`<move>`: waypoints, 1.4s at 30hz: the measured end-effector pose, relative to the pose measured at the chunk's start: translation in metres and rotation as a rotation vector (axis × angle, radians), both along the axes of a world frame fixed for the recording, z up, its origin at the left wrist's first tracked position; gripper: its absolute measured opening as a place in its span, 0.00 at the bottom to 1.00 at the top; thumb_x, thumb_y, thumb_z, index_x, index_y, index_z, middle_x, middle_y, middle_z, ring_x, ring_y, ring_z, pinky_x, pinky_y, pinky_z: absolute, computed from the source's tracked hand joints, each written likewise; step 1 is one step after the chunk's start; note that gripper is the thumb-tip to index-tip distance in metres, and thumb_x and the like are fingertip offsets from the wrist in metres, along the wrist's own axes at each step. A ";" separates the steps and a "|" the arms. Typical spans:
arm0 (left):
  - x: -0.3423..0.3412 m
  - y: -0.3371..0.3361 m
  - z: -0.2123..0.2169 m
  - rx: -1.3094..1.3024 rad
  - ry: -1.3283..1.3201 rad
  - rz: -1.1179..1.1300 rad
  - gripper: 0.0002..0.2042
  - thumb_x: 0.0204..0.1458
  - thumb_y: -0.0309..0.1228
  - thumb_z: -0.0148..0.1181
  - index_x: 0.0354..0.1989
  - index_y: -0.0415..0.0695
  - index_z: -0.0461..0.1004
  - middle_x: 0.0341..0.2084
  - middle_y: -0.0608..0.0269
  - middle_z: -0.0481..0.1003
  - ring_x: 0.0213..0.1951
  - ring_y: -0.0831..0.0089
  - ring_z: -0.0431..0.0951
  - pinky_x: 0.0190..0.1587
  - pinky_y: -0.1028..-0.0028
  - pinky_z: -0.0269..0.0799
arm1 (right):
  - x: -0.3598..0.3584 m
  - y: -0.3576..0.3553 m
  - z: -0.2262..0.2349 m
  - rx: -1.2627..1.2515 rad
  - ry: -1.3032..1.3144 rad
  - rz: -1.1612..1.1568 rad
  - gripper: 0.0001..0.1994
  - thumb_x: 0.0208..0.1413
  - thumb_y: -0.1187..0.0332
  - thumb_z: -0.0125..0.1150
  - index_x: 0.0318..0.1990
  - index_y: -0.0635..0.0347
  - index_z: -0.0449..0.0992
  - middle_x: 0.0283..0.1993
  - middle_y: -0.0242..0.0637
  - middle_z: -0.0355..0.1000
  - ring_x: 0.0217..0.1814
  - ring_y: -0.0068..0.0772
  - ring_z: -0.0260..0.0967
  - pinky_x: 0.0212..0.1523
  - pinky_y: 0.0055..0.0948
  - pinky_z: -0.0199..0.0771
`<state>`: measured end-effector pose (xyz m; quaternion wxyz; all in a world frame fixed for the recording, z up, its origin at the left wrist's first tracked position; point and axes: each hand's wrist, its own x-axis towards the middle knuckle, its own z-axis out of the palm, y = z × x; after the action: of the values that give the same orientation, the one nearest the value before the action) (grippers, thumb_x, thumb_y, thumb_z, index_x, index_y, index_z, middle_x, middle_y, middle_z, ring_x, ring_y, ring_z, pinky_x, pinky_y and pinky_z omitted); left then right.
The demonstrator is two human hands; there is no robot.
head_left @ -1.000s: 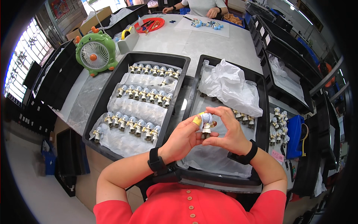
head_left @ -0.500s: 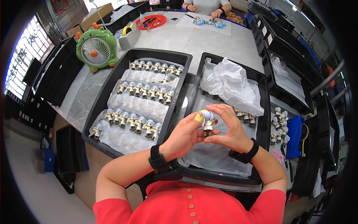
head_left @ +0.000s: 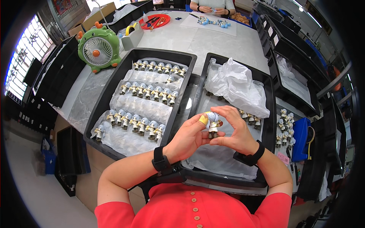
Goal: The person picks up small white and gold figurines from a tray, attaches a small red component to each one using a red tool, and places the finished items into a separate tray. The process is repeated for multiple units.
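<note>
Between my two hands is a small figurine (head_left: 213, 126) with pale blue-grey hair, a white outfit and dark boots, held upright above the right-hand tray. My left hand (head_left: 188, 137) is closed on its left side, the thumb covered in something yellow. My right hand (head_left: 238, 131) curls around its other side, fingers at the head and thumb by the boots. To the left, a black tray (head_left: 99, 99) holds rows of similar figurines (head_left: 138, 124) on white sheeting. Beneath my hands is another black tray (head_left: 270, 152), with more figurines partly hidden under crumpled white paper (head_left: 237, 81).
A green fan (head_left: 98, 51) and tape dispenser (head_left: 132, 37) stand at the far left of the table, near a red tray (head_left: 164, 19) of tools. Figurines in a bag (head_left: 284, 129) and a blue bin (head_left: 301, 138) are at right. Another person's hands (head_left: 213, 10) work across the table.
My hands and the figurine have barely moved. Across the table, the other person's hands have come together, lifted off the blue pieces.
</note>
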<state>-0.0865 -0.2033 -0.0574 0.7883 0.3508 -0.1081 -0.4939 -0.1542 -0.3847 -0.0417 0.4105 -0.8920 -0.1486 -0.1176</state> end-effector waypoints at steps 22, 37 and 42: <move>0.003 -0.002 -0.003 -0.080 0.015 -0.058 0.20 0.65 0.40 0.32 0.59 0.40 0.57 0.52 0.52 0.67 0.49 0.59 0.74 0.44 0.67 0.73 | -0.002 -0.001 0.002 0.049 -0.012 0.010 0.42 0.32 0.59 0.77 0.59 0.58 0.64 0.58 0.40 0.61 0.62 0.42 0.57 0.62 0.36 0.55; 0.002 -0.002 -0.004 -0.137 -0.061 -0.036 0.23 0.64 0.41 0.35 0.64 0.43 0.54 0.55 0.56 0.66 0.50 0.70 0.70 0.54 0.66 0.65 | -0.002 -0.004 -0.002 0.329 -0.004 -0.045 0.19 0.47 0.71 0.62 0.49 0.57 0.71 0.48 0.31 0.68 0.49 0.27 0.65 0.47 0.27 0.63; 0.000 -0.003 -0.005 -0.153 -0.070 -0.021 0.24 0.63 0.41 0.41 0.65 0.45 0.51 0.57 0.57 0.64 0.53 0.65 0.70 0.56 0.63 0.64 | -0.004 -0.007 -0.005 0.345 -0.017 -0.039 0.17 0.49 0.76 0.60 0.49 0.59 0.70 0.47 0.32 0.67 0.49 0.24 0.64 0.46 0.23 0.62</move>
<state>-0.0864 -0.2064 -0.0624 0.8033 0.3054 -0.1769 -0.4798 -0.1577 -0.3913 -0.0463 0.5536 -0.8101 -0.1123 -0.1569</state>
